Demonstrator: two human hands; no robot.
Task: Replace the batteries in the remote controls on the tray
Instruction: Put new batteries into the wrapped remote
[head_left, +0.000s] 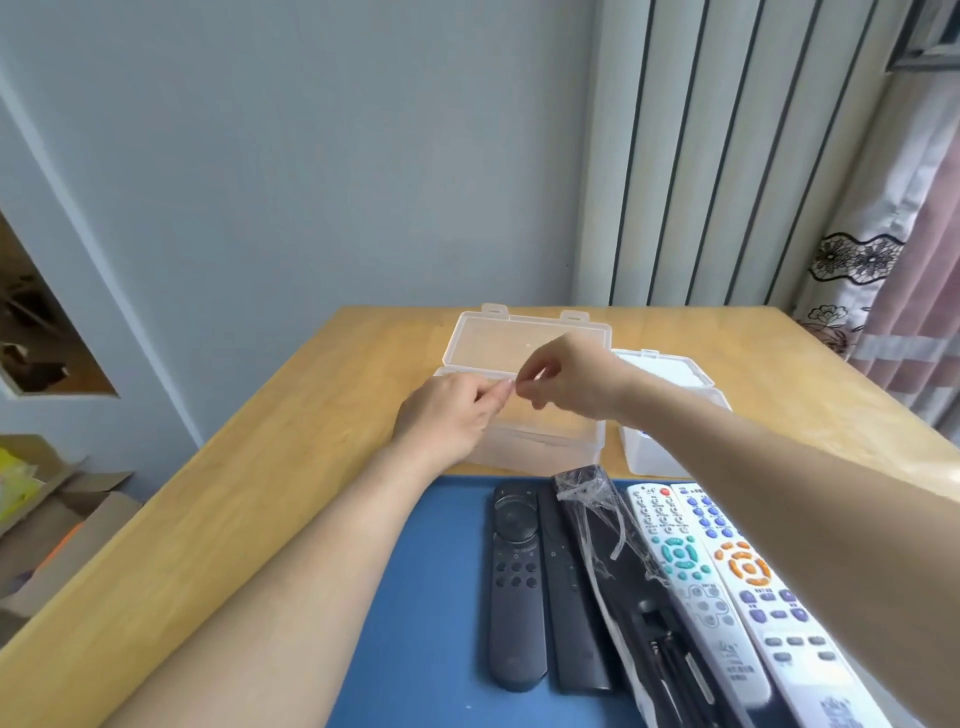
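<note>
Fingertips (503, 388) of both hands meet in a small pinch above the open box, thumb against forefinger on each side, the other fingers curled; whether anything tiny sits between them cannot be told. Nearest the person lies the flat blue tray (415, 597), and on it five remotes side by side, running lengthwise away from the person: a dark grey remote with a round dial (514, 582), close beside it a slim black remote (571, 597), then a black remote in torn clear wrap (610, 551), a white remote with teal buttons (691, 577) and a white remote with orange and purple buttons (758, 597), partly hidden under the right forearm. Both bare forearms reach over the tray. Beyond its far edge the left hand (447, 410) and the right hand (571, 379) hover over a clear rectangular plastic box (550, 447) whose hinged lid (498, 343) stands open, leaning back. Just right of it sits a closed translucent white box (654, 457). Both boxes rest on the light wooden table (260, 467). Left of the table lie brown cardboard boxes (67, 514). Behind stand a pale blue-grey wall (311, 156), a white ribbed panel (727, 156) and a patterned pink curtain (893, 291)
</note>
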